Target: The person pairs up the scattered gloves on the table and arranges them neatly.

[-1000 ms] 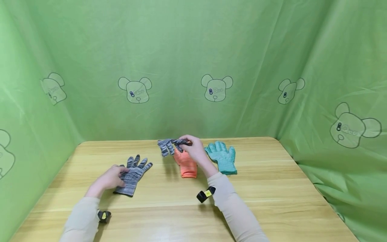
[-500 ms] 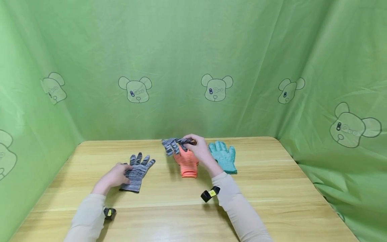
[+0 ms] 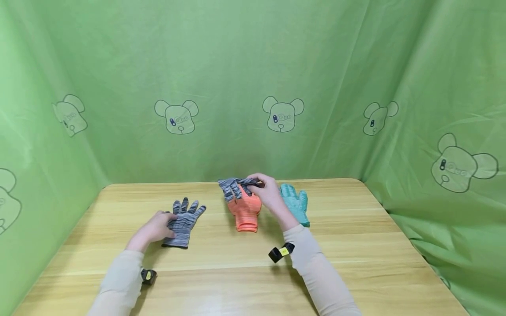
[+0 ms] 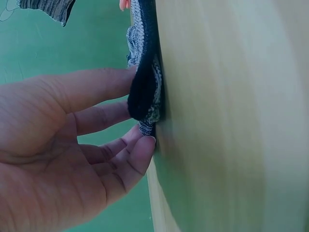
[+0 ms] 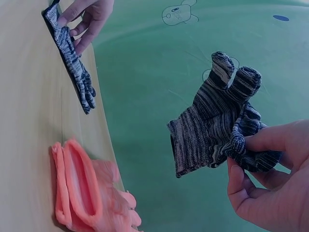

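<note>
Along the wood, your spread left hand slides a gray-mottled glove nearer the coral glove. Your right hand pinches its twin above, seemingly mid-placement.

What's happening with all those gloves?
A person is handling gloves at a wooden table. The left hand rests its fingers on a gray striped glove lying on the table. The right hand pinches a second gray glove, held up off the table near the orange gloves. Teal glovework lies to the right of those, partly hidden by the right arm.
</note>
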`<state>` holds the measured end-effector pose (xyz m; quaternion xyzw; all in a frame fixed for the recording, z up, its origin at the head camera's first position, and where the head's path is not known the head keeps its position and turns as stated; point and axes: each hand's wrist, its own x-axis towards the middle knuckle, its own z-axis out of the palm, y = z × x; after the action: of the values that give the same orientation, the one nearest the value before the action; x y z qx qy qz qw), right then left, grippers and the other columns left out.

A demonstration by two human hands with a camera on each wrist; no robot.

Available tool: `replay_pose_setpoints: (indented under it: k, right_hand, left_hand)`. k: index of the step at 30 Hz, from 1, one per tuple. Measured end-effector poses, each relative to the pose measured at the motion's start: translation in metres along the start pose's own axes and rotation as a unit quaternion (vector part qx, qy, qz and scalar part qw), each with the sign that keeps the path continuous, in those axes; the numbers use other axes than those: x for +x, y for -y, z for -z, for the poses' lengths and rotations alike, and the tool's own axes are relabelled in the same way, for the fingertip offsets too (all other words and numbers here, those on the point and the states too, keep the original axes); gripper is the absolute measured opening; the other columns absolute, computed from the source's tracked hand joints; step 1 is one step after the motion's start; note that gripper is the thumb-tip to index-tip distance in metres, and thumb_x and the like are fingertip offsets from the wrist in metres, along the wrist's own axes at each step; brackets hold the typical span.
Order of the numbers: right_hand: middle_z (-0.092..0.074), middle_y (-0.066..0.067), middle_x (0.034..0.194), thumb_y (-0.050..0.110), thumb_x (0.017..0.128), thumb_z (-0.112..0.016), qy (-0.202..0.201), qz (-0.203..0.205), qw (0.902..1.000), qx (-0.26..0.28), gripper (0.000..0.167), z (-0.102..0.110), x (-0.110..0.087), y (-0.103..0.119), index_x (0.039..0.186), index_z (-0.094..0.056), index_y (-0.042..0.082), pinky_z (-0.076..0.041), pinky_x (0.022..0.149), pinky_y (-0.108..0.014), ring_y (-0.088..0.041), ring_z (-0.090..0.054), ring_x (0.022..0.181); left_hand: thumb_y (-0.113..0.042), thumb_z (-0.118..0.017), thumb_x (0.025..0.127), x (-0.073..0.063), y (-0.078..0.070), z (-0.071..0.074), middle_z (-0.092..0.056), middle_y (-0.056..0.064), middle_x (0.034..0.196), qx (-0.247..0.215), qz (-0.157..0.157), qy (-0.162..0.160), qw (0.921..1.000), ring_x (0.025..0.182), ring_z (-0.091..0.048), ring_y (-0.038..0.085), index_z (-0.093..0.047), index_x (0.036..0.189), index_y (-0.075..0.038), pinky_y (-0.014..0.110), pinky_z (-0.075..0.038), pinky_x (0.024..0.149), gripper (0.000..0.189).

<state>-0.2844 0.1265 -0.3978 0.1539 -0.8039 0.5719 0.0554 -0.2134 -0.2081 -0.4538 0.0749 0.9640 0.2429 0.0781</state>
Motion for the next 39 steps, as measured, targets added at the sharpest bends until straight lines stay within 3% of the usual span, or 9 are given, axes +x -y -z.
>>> replay_pose_setpoints:
  k: [3, 10, 20, 31, 39]
  right_hand:
    - [-0.067, -0.017, 0.104, 0.003, 0.089, -0.066, -0.004, 0.000, 1.0000, -0.002, 0.021, 0.004, 0.000, 0.000, 0.109, -0.069, 0.005, -0.049, 0.062, -0.022, -0.012, -0.059, 0.076]
    - [-0.068, -0.017, 0.110, 0.002, 0.088, -0.066, -0.015, -0.007, 0.9999, 0.002, 0.022, 0.012, 0.000, 0.001, 0.110, -0.069, 0.005, -0.054, 0.073, -0.024, -0.019, -0.064, 0.089]
    - [-0.066, -0.018, 0.112, 0.002, 0.089, -0.066, -0.021, -0.019, 0.9994, 0.018, 0.023, 0.018, 0.002, 0.001, 0.111, -0.068, 0.005, -0.056, 0.074, -0.027, -0.020, -0.064, 0.091]
    - [-0.066, -0.018, 0.112, 0.002, 0.089, -0.066, -0.028, -0.023, 0.9991, 0.021, 0.022, 0.020, 0.001, 0.000, 0.111, -0.068, 0.005, -0.056, 0.081, -0.046, -0.020, -0.062, 0.089]
    - [-0.066, -0.018, 0.111, 0.004, 0.089, -0.066, -0.028, -0.020, 0.9993, 0.016, 0.022, 0.021, 0.000, 0.003, 0.111, -0.069, 0.006, -0.052, 0.071, -0.024, -0.015, -0.061, 0.085]
  left_hand:
    - [-0.004, -0.079, 0.070, 0.002, -0.002, -0.001, -0.052, 0.036, 0.121, 0.001, 0.002, -0.002, 1.0000, 0.110, -0.053, 0.042, -0.053, 0.129, 0.012, 0.059, -0.042, 0.103, 0.066]
    - [-0.004, -0.079, 0.071, 0.005, -0.009, -0.002, -0.053, 0.036, 0.121, 0.010, -0.001, -0.005, 0.9999, 0.111, -0.052, 0.044, -0.054, 0.128, 0.013, 0.058, -0.042, 0.103, 0.065]
    - [-0.004, -0.077, 0.072, 0.013, -0.015, -0.005, -0.051, 0.035, 0.126, -0.004, 0.010, -0.003, 0.9999, 0.114, -0.051, 0.044, -0.052, 0.131, 0.011, 0.059, -0.041, 0.105, 0.066]
    - [-0.004, -0.076, 0.072, 0.023, -0.022, -0.008, -0.048, 0.036, 0.129, -0.007, 0.021, -0.006, 0.9997, 0.118, -0.049, 0.046, -0.051, 0.132, 0.010, 0.058, -0.040, 0.106, 0.066]
    - [-0.004, -0.076, 0.073, 0.029, -0.026, -0.009, -0.048, 0.034, 0.130, -0.014, 0.040, -0.006, 0.9991, 0.120, -0.048, 0.045, -0.051, 0.133, 0.009, 0.057, -0.040, 0.107, 0.066]
